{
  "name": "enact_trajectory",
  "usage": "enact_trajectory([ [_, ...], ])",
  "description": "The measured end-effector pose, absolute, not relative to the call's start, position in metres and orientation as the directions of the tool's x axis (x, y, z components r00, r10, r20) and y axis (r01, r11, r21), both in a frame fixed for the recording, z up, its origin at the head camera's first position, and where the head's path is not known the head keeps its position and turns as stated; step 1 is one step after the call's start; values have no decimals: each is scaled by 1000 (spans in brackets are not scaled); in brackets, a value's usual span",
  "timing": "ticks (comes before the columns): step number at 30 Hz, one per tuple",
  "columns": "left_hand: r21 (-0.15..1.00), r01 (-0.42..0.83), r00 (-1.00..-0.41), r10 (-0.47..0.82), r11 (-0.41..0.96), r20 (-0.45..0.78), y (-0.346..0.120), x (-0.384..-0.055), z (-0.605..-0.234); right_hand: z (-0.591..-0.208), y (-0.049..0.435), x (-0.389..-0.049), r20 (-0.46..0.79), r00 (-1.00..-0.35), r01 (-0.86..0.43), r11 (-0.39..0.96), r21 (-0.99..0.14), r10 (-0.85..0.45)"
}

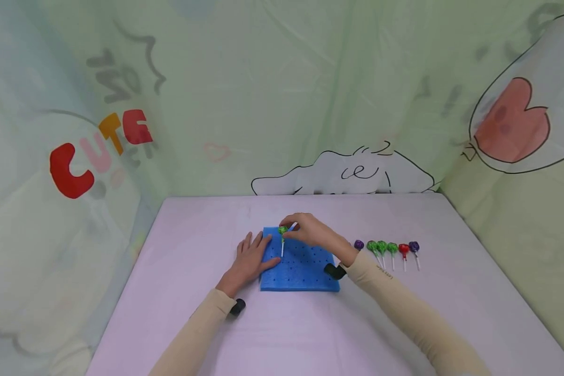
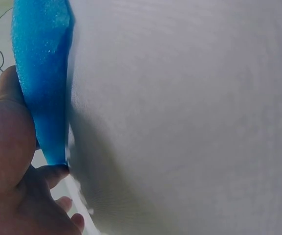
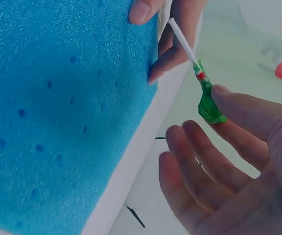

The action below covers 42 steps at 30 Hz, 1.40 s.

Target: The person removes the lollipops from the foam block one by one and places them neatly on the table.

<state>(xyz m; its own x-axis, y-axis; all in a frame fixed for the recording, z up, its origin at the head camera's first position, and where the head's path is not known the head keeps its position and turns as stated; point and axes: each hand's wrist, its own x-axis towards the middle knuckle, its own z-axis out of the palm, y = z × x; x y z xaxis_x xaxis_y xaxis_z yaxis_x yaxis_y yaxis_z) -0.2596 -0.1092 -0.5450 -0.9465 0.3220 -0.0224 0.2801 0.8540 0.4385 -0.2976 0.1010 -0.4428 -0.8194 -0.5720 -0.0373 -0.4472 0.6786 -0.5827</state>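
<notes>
A blue foam board [image 1: 301, 279] with rows of small holes lies flat on the table. My left hand [image 1: 249, 262] rests along its left edge, thumb over the top face and the other fingers spread beside it. Over the board's far left part, my right hand [image 1: 305, 230] pinches a green-wrapped lollipop [image 3: 209, 105] by its head, between thumb and index finger. The lollipop's white stick [image 3: 182, 39] points down toward the board in the head view. The left wrist view shows the foam's side edge [image 2: 45, 73] against the left palm.
Right of the board lies a row of lollipops: green ones [image 1: 382, 246], a red one [image 1: 404, 248] and purple ones [image 1: 414, 246]. My right forearm passes over the board's right edge. Printed curtains [image 1: 282, 104] hang behind and beside the table [image 1: 282, 334].
</notes>
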Motion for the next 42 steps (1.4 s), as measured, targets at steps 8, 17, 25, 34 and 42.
enact_trajectory([
  [8, 430, 276, -947, 320, 859, -30, -109, -259, -542, -443, 118, -304, -94, -805, -408, 660, -631, -586],
  [17, 435, 277, -946, 323, 857, -33, -109, -258, -541, -445, 136, -303, -105, -817, -391, 677, -624, -568],
  [25, 445, 279, -946, 324, 851, -27, -108, -254, -539, -444, 154, -296, -108, -827, -376, 687, -622, -551],
  [34, 447, 290, -944, 329, 846, -10, -109, -254, -542, -446, 176, -290, -106, -831, -371, 686, -626, -546],
  [42, 445, 294, -943, 332, 846, -8, -109, -254, -539, -442, 194, -287, -139, -839, -339, 705, -622, -526],
])
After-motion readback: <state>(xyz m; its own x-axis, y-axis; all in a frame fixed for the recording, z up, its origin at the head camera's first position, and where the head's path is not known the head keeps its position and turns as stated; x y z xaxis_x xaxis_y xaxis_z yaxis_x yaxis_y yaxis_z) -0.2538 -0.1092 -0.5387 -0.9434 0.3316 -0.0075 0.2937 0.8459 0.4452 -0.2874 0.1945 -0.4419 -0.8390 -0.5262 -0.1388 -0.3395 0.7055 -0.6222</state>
